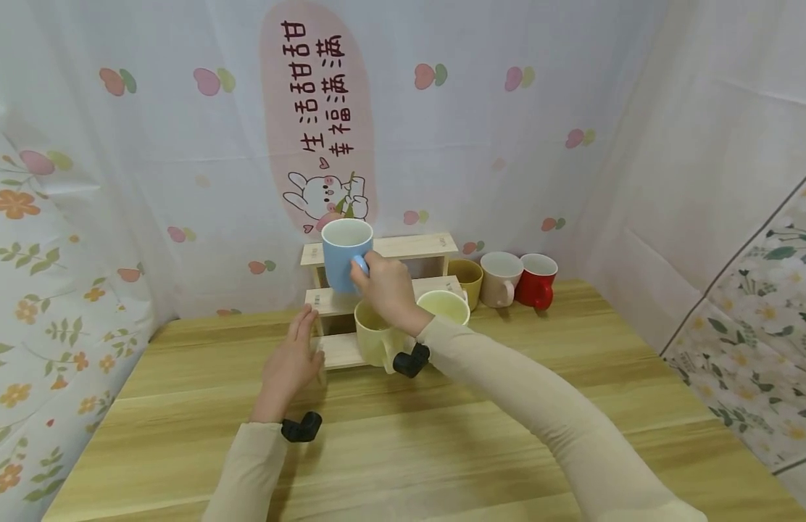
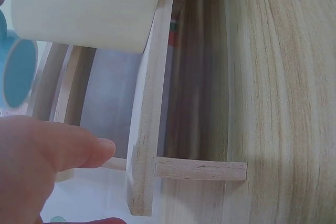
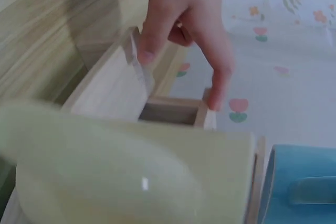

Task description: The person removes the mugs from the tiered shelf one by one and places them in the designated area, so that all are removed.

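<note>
My right hand (image 1: 391, 290) grips the handle of an upright blue mug (image 1: 341, 264) over the left part of a three-tier wooden rack (image 1: 416, 246). The blue mug is also at the edge of the left wrist view (image 2: 20, 72). My left hand (image 1: 291, 370) touches the rack's left end with extended fingers; in the right wrist view its thumb and a fingertip (image 3: 214, 98) rest on the boards. On the lowest tier stands a pale yellow mug (image 1: 373, 337), large in the right wrist view (image 3: 131, 171). A light green-yellow mug (image 1: 444, 306) is right of it, its base hidden by my sleeve.
At the rack's right, a mustard mug (image 1: 467, 279), a pale pink mug (image 1: 501, 278) and a red mug (image 1: 537, 281) stand in a row on the wooden table (image 1: 403, 449). A patterned curtain (image 1: 481, 130) hangs behind the rack.
</note>
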Motion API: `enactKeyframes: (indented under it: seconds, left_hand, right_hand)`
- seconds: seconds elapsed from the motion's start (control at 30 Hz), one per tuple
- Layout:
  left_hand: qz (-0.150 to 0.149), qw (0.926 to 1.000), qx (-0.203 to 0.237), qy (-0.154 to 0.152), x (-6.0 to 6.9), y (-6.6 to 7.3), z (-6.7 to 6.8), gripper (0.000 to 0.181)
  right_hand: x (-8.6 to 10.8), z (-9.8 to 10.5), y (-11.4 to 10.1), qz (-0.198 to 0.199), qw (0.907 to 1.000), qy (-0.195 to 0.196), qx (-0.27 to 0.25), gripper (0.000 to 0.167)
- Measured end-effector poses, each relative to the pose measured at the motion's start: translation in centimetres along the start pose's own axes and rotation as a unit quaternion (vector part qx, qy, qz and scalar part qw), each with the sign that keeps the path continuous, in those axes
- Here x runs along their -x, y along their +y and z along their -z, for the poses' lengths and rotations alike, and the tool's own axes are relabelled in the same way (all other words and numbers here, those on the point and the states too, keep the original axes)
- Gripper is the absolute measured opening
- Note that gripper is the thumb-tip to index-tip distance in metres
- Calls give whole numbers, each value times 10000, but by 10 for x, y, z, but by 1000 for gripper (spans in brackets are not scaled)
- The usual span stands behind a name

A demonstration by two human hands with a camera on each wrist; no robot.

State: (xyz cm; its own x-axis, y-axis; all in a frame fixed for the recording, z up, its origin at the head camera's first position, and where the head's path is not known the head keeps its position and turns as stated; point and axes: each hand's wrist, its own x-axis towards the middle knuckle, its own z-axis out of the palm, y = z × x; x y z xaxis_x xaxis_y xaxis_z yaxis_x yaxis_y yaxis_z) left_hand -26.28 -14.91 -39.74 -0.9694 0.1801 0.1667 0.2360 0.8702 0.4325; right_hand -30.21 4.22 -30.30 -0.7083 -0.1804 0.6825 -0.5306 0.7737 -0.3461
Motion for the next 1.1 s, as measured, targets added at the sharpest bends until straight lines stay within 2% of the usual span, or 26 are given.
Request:
enactKeyframes:
  seconds: [0.27, 0.57, 0.8, 0.97, 1.1]
  left_hand:
    - [18, 10000, 1, 58, -2, 1, 2, 72]
    - [64, 10000, 36, -2, -2, 2, 2, 72]
    - [60, 10000, 54, 9, -1, 4, 2, 71]
    - [86, 10000, 39, 5, 0, 5, 3, 71]
    - [99, 10000, 11, -8, 1, 4, 2, 71]
  right_hand:
    - [-1, 22, 18, 142, 9993, 337, -65, 31]
    - [4, 49, 44, -44, 9982, 585, -103, 29]
    - [12, 70, 67, -9, 9956, 928, 162, 32]
    - [22, 83, 83, -246, 9959, 859, 149, 30]
    - [30, 92, 95, -225, 9953, 896, 282, 31]
